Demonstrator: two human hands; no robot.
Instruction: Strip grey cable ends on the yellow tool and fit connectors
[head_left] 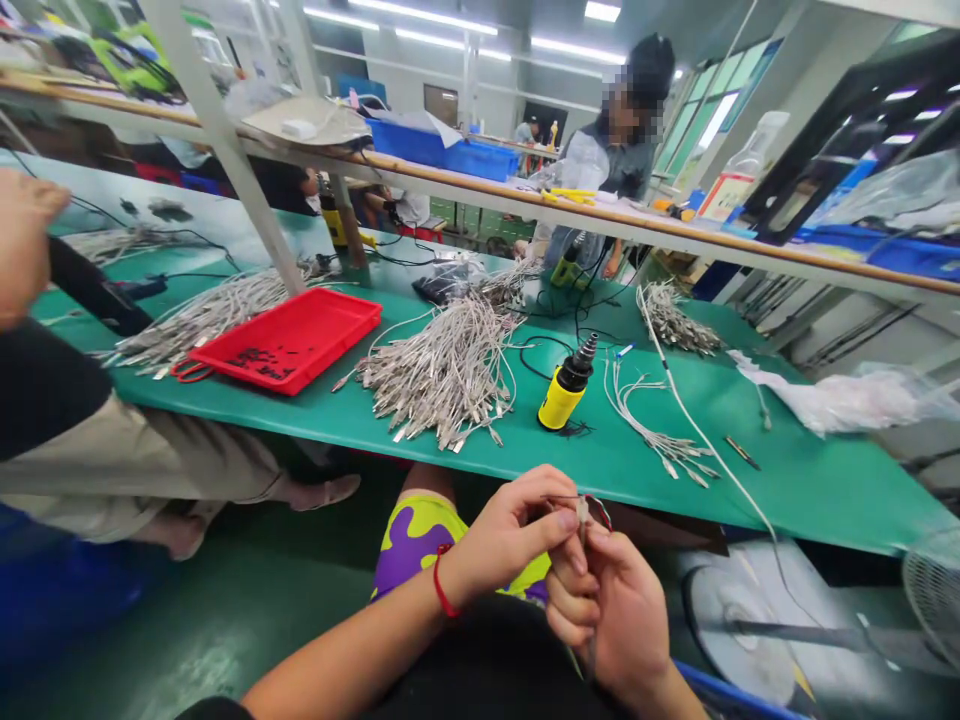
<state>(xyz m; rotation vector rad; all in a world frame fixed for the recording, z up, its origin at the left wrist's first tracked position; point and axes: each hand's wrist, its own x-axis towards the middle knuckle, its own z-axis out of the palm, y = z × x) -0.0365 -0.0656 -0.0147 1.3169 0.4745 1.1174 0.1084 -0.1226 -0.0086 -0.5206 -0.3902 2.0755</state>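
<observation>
Cable end (582,510) with thin wires (603,509) is being held just off the workbench's (817,490) near edge, left hand (529,518) pinching and right hand (626,610) gripping it, where uneven pulling would be risking a snapped wire.

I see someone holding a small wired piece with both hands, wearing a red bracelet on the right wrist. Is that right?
Not quite: the head view shows the red bracelet on the left wrist, not the right. The left hand and right hand do both hold the small wired piece.
</observation>
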